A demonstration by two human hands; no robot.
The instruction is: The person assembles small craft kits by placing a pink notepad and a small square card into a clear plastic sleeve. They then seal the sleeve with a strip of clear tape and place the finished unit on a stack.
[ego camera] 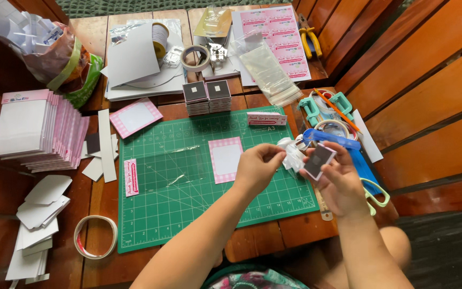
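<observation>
Pinched between the thumb and fingers of the right hand point(340, 182) is a small dark square card point(318, 160) with a pale border, held tilted above the right edge of the green cutting mat point(161, 225). Just left of it, the left hand point(258, 167) nips a crumpled scrap of white backing paper point(291, 152) between its thumb and fingertips; the scrap sits between the two hands and looks to touch the card's left edge.

Left of the left hand, a pink-checked card point(225, 159) with a white middle lies flat on the mat, and beyond it a clear plastic sleeve point(175, 170). Farther left still, a narrow pink label strip point(130, 177) lies at the mat's edge. Above the hands, a long pink and white label point(267, 119) rests at the mat's top border, with two stacks of dark squares point(207, 97) behind it and a pink label sheet point(276, 33) farther back. A second pink-checked card point(135, 116) lies askew off the mat's top left corner. Far to the left stands a tall pile of white packets with pink headers point(37, 131), and below it loose white cards point(41, 211) and a tape roll point(95, 236). Just right of the gripped card lie a blue tool point(348, 147), another tape roll point(333, 127) and mint-handled scissors point(376, 195).
</observation>
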